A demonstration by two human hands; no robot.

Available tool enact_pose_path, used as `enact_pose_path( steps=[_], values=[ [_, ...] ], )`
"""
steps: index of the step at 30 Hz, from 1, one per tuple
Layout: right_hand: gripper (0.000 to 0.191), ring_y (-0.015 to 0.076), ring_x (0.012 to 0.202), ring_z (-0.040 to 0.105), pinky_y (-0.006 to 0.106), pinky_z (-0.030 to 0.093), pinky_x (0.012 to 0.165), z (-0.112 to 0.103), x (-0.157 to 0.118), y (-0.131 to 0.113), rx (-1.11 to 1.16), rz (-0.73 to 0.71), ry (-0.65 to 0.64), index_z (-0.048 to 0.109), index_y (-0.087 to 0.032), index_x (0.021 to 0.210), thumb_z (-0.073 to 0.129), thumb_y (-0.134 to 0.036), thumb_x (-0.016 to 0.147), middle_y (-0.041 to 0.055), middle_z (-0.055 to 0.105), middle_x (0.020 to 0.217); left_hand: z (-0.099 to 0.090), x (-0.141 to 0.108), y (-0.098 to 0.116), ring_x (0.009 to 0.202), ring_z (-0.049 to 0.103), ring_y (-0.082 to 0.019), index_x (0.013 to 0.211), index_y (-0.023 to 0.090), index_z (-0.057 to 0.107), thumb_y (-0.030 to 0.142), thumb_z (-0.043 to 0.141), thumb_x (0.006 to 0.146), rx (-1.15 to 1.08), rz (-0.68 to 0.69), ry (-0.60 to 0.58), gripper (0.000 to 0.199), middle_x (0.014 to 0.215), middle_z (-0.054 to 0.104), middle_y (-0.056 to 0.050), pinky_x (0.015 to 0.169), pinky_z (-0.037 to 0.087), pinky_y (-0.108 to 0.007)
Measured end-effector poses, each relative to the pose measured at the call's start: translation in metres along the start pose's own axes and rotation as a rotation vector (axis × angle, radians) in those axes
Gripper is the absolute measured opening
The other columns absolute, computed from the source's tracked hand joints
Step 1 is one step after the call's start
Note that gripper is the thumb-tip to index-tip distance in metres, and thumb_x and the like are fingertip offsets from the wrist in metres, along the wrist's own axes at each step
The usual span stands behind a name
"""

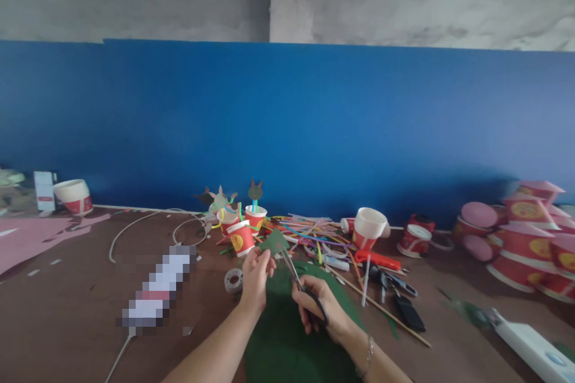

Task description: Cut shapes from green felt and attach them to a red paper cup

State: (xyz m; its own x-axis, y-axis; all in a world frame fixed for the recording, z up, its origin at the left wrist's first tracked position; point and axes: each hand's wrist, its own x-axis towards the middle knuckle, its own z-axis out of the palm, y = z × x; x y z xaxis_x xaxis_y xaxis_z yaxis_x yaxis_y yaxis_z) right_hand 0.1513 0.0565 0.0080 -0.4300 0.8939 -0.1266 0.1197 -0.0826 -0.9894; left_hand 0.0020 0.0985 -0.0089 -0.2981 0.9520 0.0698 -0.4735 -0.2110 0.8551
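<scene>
L hand (pixel 255 280) is pinching a small dark-green cutout (pixel 274 242) btw thumb & fingertips, fingers (pixel 257 258) pressed together on its lower edge; the piece is standing up just past the fingertips, near frame center. R hand (pixel 313 305) is working black-handled scissors (pixel 290 266), fingers (pixel 306 306) curling around the loops, blades angling up-left w/ tips touching the cutout's right side. Can't tell if the blades are biting in. A bracelet (pixel 369 356) is sitting on the R wrist. A large dark-green sheet (pixel 287 335) is lying under both hands at bottom center, on a brown tabletop (pixel 72 305).

Just left of the L hand, a tape roll (pixel 233 280) is lying flat. Above the hands, red paper cups (pixel 238 237) are standing w/ straw-mounted cutouts (pixel 255 191), beside a heap of colored straws (pixel 305 236). To the right, a red-handled utility knife (pixel 377 260), a wooden skewer (pixel 377 305) & a black phone-like item (pixel 409 313) are lying on the table. A stack of red paper bowls (pixel 527 248) is filling the right edge; pink paper (pixel 27 245) is spreading at left. A pixelated item (pixel 157 290) is lying left of center, details hidden. A blue wall panel (pixel 269 125) is running across the back.
</scene>
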Motion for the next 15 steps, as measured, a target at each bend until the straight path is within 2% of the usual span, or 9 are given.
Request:
enact_pose_path(
  steps=[2, 4, 7, 9, 11, 15],
  values=[
    [0.037, 0.0074, 0.031, 0.046, 0.014, 0.023, 0.028, 0.000, 0.002, 0.003, 0.005, -0.029, 0.042, 0.047, -0.018, 0.075, 0.059, -0.053, 0.071, -0.0064, 0.052, 0.042, -0.001, 0.003, 0.002, 0.046, 0.049, -0.007, 0.071, 0.017, 0.047, 0.033, 0.068, 0.065, -0.042, 0.005, 0.051, 0.027, 0.051, 0.052, 0.006, 0.044, 0.033, -0.017],
    [0.037, 0.0090, 0.037, 0.049, 0.016, 0.028, 0.032, 0.000, 0.006, 0.006, 0.027, -0.115, 0.162, 0.048, -0.018, 0.077, 0.061, -0.052, 0.070, -0.0054, 0.052, 0.046, -0.002, 0.003, 0.003, 0.045, 0.049, -0.007, 0.072, 0.018, 0.046, 0.031, 0.066, 0.065, -0.048, 0.003, 0.055, 0.025, 0.050, 0.052, 0.006, 0.043, 0.033, -0.017],
    [0.037, 0.0119, 0.053, 0.053, 0.020, 0.036, 0.043, 0.000, 0.011, 0.009, 0.066, -0.298, 0.415, 0.049, -0.019, 0.086, 0.065, -0.048, 0.069, -0.0020, 0.055, 0.063, -0.001, 0.000, 0.003, 0.043, 0.047, -0.008, 0.073, 0.018, 0.048, 0.030, 0.063, 0.066, 0.047, -0.024, -0.074, 0.021, 0.048, 0.050, 0.006, 0.042, 0.032, -0.017],
    [0.038, 0.0124, 0.057, 0.051, 0.020, 0.036, 0.045, -0.002, 0.013, 0.009, 0.074, -0.356, 0.511, 0.049, -0.021, 0.090, 0.067, -0.045, 0.068, -0.0007, 0.055, 0.070, 0.001, -0.005, 0.004, 0.041, 0.045, -0.007, 0.074, 0.017, 0.051, 0.029, 0.062, 0.067, 0.151, -0.058, -0.194, 0.018, 0.049, 0.051, 0.006, 0.040, 0.032, -0.017],
    [0.037, 0.0114, 0.054, 0.046, 0.021, 0.034, 0.044, -0.003, 0.013, 0.008, 0.088, -0.353, 0.537, 0.049, -0.021, 0.089, 0.068, -0.043, 0.067, -0.0016, 0.053, 0.068, 0.003, -0.009, 0.005, 0.041, 0.045, -0.007, 0.076, 0.016, 0.054, 0.029, 0.063, 0.066, 0.234, -0.088, -0.283, 0.018, 0.053, 0.052, 0.005, 0.039, 0.032, -0.017],
    [0.034, 0.0085, 0.047, 0.038, 0.020, 0.030, 0.043, -0.004, 0.013, 0.008, 0.128, -0.310, 0.518, 0.049, -0.021, 0.084, 0.069, -0.039, 0.065, -0.0049, 0.046, 0.060, 0.006, -0.013, 0.006, 0.041, 0.044, -0.007, 0.075, 0.016, 0.056, 0.034, 0.066, 0.065, 0.292, -0.115, -0.362, 0.022, 0.056, 0.053, 0.004, 0.039, 0.032, -0.018]
  ],
)
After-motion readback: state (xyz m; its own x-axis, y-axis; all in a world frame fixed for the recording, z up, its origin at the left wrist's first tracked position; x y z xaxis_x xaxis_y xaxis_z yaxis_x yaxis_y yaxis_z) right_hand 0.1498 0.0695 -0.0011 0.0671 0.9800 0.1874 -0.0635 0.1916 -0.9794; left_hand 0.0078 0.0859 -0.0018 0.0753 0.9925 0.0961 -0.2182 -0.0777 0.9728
